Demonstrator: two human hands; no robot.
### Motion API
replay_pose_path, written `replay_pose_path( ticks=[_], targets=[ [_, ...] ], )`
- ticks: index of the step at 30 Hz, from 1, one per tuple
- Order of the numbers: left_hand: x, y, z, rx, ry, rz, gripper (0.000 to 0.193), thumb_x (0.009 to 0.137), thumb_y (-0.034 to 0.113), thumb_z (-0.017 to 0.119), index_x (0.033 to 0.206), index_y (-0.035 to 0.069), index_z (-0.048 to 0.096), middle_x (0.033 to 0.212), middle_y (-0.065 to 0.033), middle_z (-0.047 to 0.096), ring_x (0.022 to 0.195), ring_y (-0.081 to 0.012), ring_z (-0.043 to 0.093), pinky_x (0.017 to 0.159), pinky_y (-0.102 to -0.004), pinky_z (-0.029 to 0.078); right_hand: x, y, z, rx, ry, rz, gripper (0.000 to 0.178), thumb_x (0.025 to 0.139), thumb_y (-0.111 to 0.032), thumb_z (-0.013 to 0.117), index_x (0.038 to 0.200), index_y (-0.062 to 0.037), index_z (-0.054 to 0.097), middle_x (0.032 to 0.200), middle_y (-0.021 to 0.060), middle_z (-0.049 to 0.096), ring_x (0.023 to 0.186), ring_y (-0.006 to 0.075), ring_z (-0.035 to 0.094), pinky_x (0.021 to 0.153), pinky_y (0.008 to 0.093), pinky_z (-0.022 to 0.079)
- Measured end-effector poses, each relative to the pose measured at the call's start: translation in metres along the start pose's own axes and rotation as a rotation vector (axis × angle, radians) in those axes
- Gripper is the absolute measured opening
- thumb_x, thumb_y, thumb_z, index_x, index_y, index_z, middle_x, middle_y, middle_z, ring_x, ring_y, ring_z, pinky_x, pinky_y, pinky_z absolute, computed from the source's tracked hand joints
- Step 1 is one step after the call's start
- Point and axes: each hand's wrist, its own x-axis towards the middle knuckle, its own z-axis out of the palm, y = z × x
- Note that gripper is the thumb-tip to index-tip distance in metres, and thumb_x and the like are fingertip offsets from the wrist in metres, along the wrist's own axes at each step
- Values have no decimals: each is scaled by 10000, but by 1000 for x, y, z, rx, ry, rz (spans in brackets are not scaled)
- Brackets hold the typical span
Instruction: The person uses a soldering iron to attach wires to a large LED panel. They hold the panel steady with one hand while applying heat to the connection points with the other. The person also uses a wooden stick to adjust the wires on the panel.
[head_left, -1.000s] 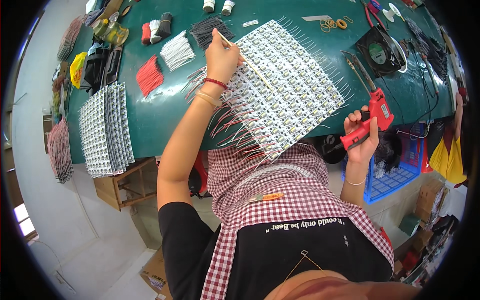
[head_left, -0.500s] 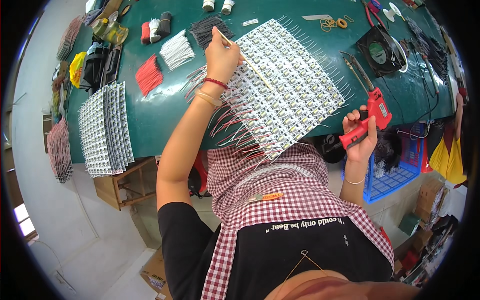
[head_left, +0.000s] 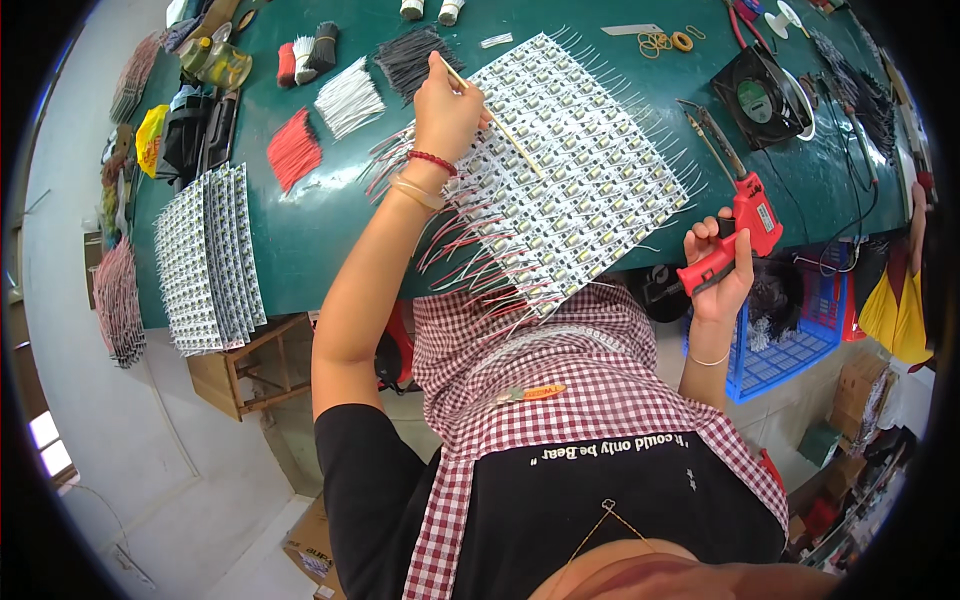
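Note:
My left hand (head_left: 447,115) is closed on a thin wooden stick (head_left: 517,147), its lower tip resting on or just above a large sheet of white circuit boards (head_left: 575,160). Small components cover the sheet in rows. Red and white wires (head_left: 470,240) fan out from its left and near edges, and thin pale wires stick out along its far and right sides. At the table's front edge, my right hand (head_left: 718,275) grips the handle of a red soldering gun (head_left: 758,218), whose metal prongs point up and away, apart from the sheet.
Left of the sheet lie bundles of red wires (head_left: 294,150), white wires (head_left: 349,99) and black wires (head_left: 415,62). More circuit boards (head_left: 210,260) are stacked at the table's left edge. A black fan (head_left: 757,98) stands at the right, beyond the soldering gun. A blue crate (head_left: 785,365) sits below the table.

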Motion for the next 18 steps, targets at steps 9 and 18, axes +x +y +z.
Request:
replay_pose_path(
  ticks=[9, 18],
  targets=[
    [-10, 0, 4, -25, -38, 0, 751, 834, -9, 536, 1433, -144, 102, 744, -127, 632, 517, -163, 629, 455, -261, 500, 0, 2, 4, 9, -22, 7, 369, 964, -280, 548, 1206, -11, 477, 978, 117, 510, 974, 234, 536, 936, 418, 518],
    [-10, 5, 4, 12, -47, 3, 732, 835, -19, 526, 1424, -149, 112, 729, -132, 626, 516, -173, 636, 444, -265, 512, 1, 3, 1, 4, 9, 3, 358, 966, -300, 537, 1185, -22, 478, 956, 114, 535, 959, 247, 552, 915, 445, 522]
  ],
)
